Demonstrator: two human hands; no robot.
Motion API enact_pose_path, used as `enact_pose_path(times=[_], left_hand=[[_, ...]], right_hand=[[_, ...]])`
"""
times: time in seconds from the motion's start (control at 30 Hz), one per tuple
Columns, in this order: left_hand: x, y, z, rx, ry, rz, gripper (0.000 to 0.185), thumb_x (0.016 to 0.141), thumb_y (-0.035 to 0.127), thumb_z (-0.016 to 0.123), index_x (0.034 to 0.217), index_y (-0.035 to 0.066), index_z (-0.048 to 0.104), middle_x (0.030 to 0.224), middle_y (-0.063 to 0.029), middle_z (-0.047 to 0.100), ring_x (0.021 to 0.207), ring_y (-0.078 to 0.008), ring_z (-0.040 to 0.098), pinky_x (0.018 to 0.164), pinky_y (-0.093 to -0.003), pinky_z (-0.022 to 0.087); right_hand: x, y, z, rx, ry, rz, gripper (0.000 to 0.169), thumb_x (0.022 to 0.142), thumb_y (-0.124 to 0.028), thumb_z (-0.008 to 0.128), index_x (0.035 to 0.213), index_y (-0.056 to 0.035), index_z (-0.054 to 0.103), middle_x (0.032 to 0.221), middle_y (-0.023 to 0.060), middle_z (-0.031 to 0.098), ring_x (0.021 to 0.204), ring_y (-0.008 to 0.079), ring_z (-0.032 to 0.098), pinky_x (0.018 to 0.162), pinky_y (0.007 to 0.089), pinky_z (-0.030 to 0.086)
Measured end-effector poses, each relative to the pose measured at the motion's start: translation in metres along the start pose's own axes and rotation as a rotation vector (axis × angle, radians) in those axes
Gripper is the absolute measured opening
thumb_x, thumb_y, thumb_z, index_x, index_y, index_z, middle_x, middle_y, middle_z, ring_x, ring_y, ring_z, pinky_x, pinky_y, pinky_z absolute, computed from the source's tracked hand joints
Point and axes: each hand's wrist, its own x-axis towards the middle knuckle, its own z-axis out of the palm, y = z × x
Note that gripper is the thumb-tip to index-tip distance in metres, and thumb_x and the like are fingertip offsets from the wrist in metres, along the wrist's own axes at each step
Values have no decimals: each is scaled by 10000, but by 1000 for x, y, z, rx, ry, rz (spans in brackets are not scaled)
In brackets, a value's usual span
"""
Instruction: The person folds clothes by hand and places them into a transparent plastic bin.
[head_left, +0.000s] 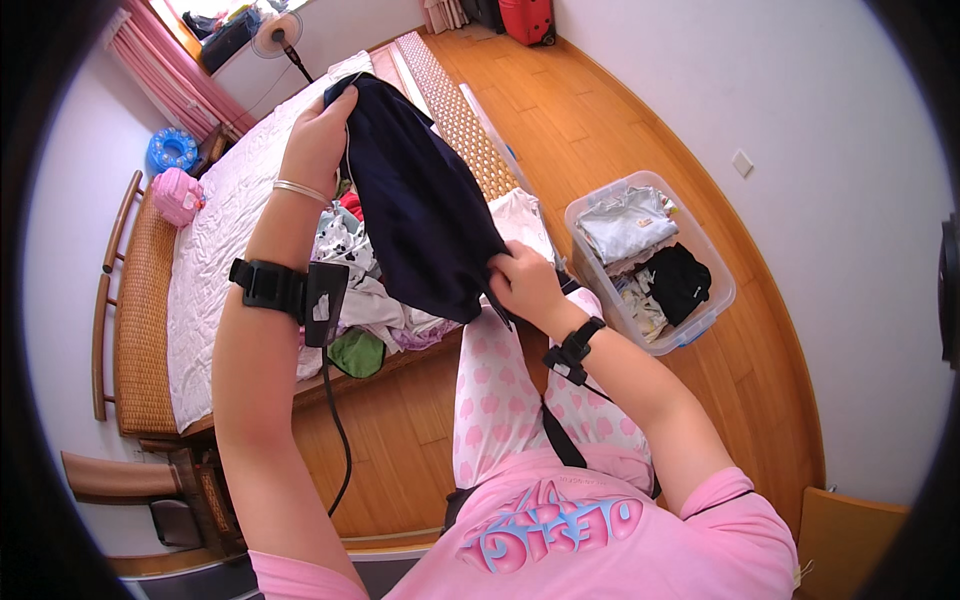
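Note:
A dark navy garment (420, 202) hangs stretched in the air between my two hands. Its upper end, with a thin pale line along one edge, is gripped by my left hand (321, 135). Lower down and to the right, my right hand (529, 289) pinches the garment near its bottom edge. What kind of garment it is, I cannot tell. Behind it on the bed lies a heap of loose clothes (349, 247), partly hidden. A green piece of cloth (358, 352) lies at the bed's near edge, and a white folded garment (517, 217) shows to the right.
To my right on the wooden floor (592, 112), a clear plastic bin (709, 319) holds folded clothes, among them a black garment (679, 281). A pink bag (177, 196) and a blue inflatable ring (172, 150) sit at the bed's left. A fan (279, 36) stands beyond the bed.

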Motion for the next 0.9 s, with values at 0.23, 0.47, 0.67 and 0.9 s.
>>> enact_pose_path(times=[0.23,0.47,0.67,0.9], left_hand=[[4,-3,0,-18,0,-11,259,941,201,608,1070,-17,662,876,-23,681,724,-103,623,670,-230,507],[-2,12,-14,-159,56,-2,276,932,175,614,1101,-43,632,971,-76,688,831,-154,659,726,-262,532],[6,1,-31,-180,150,-38,348,922,174,623,1161,-74,581,1033,-110,675,872,-194,662,747,-290,541],[-3,-5,-29,-178,132,-38,343,923,178,621,1145,-81,586,1021,-116,675,854,-190,663,731,-289,544]], right_hand=[[-38,0,16,-127,-227,1,375,727,-351,764,926,-46,676,965,204,591,890,388,604,769,460,509],[-49,7,43,-276,-345,95,402,741,-362,742,992,-59,658,996,161,565,942,348,571,806,436,482],[-32,4,53,-324,-200,66,203,791,-229,672,881,-50,637,931,134,560,902,326,570,756,434,473],[-53,-14,22,-217,-67,-25,88,760,-136,662,797,-61,633,838,100,544,818,301,565,706,410,461]])
